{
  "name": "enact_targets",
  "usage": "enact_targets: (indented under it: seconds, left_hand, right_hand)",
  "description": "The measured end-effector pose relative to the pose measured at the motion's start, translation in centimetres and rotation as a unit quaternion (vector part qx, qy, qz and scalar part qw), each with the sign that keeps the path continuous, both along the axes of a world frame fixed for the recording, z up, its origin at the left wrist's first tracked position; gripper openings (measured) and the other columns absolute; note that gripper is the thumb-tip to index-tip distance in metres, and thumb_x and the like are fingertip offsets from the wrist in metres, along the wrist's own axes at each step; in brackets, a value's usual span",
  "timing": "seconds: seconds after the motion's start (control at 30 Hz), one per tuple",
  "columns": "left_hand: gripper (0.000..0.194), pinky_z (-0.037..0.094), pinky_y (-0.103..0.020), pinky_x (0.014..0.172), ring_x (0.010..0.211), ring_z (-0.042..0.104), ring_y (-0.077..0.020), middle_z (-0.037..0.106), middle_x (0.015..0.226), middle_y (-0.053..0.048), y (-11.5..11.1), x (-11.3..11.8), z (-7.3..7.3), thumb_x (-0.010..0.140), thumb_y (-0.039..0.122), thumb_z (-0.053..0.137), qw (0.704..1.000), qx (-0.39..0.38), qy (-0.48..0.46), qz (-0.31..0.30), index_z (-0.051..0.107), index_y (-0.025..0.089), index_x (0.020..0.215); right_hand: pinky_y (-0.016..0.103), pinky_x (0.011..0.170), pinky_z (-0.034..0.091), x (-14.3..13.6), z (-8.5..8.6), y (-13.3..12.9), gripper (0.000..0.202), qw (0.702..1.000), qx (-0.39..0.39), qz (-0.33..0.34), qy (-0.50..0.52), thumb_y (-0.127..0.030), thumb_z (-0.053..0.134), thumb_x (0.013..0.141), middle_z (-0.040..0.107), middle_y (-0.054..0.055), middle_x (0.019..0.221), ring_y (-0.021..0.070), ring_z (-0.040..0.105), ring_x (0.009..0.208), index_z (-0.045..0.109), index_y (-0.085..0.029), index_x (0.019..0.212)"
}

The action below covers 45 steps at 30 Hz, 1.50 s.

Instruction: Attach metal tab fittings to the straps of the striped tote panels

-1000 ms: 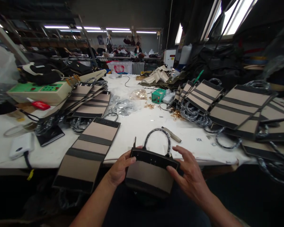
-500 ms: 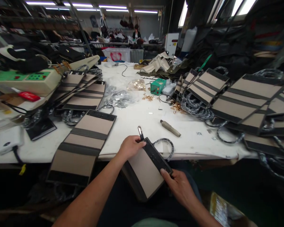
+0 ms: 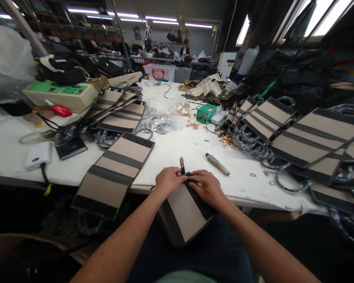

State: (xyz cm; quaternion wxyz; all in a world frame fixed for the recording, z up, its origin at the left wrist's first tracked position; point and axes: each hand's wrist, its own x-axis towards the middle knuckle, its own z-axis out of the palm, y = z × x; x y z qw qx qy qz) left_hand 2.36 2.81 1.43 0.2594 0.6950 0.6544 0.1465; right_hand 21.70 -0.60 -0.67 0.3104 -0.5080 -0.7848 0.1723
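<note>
A beige bag panel with dark edging rests tilted across my lap, against the table's front edge. My left hand pinches its top corner, close to a short dark strap with a metal end that sticks up. On the black band beside that corner, my right hand has its fingers closed on the edge, its fingertips almost meeting those of the left. Both hands cover part of the band. To the left, a similar long panel hangs over the table edge.
A grey-handled tool lies on the white table. Behind it stand a green box and small gold pieces. Stacked panels with plastic-wrapped handles fill the right side. A white device sits at left.
My right hand has moved from the panel's lower right corner up to the top corner, beside my left hand. The view has swung a little to the left.
</note>
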Motion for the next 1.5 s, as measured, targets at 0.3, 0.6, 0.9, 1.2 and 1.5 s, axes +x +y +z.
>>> enact_targets:
  seconds: [0.3, 0.6, 0.9, 1.2, 1.5]
  left_hand:
    - [0.025, 0.040, -0.045, 0.110, 0.117, 0.060, -0.0237, 0.072, 0.123, -0.006, -6.4, -0.6, -3.5, 0.098, 0.024, 0.052, 0.964, 0.260, -0.007, -0.052, 0.072, 0.022, 0.114]
    - [0.041, 0.031, -0.055, 0.118, 0.136, 0.053, -0.0287, 0.059, 0.147, -0.004, -7.6, -1.1, -3.4, 0.100, 0.028, 0.048, 0.950, 0.258, 0.134, -0.116, 0.061, 0.024, 0.138]
    - [0.049, 0.039, -0.049, 0.116, 0.137, 0.050, -0.0286, 0.052, 0.153, -0.014, -8.2, 0.0, -3.0, 0.100, 0.032, 0.045, 0.952, 0.217, 0.172, -0.132, 0.054, 0.011, 0.144]
    - [0.047, 0.040, -0.048, 0.116, 0.137, 0.052, -0.0279, 0.055, 0.150, -0.012, -8.1, 0.1, -4.1, 0.100, 0.032, 0.045, 0.948, 0.241, 0.174, -0.113, 0.057, 0.014, 0.142]
    - [0.047, 0.043, -0.050, 0.112, 0.134, 0.053, -0.0302, 0.056, 0.149, -0.015, -7.8, 0.3, -4.1, 0.099, 0.030, 0.046, 0.941, 0.225, 0.218, -0.131, 0.057, 0.013, 0.141]
  right_hand:
    - [0.039, 0.094, 0.052, -0.4, -1.9, 0.7, 0.016, 0.999, 0.000, -0.038, 0.003, -0.023, 0.070, 0.089, 0.079, -0.001, 0.105, 0.0216, 0.071, 0.100, 0.082, -0.032, 0.095]
    - [0.040, 0.097, 0.050, -0.6, -1.6, 1.0, 0.015, 0.999, -0.003, -0.029, -0.025, -0.027, 0.069, 0.092, 0.078, 0.002, 0.110, 0.0228, 0.070, 0.103, 0.081, -0.031, 0.100]
    - [0.046, 0.104, 0.047, -0.1, -1.7, -0.3, 0.029, 0.998, 0.014, 0.009, -0.068, -0.027, 0.060, 0.097, 0.070, 0.006, 0.131, 0.0256, 0.065, 0.117, 0.073, -0.029, 0.122]
    - [0.045, 0.100, 0.048, -0.1, -2.0, 0.0, 0.031, 0.997, 0.037, 0.027, -0.066, -0.026, 0.059, 0.098, 0.070, 0.008, 0.129, 0.0253, 0.065, 0.115, 0.071, -0.030, 0.126]
    - [0.043, 0.097, 0.049, -0.3, -1.6, 0.0, 0.030, 0.994, 0.047, 0.033, -0.088, -0.024, 0.059, 0.098, 0.069, 0.008, 0.130, 0.0254, 0.065, 0.116, 0.071, -0.030, 0.125]
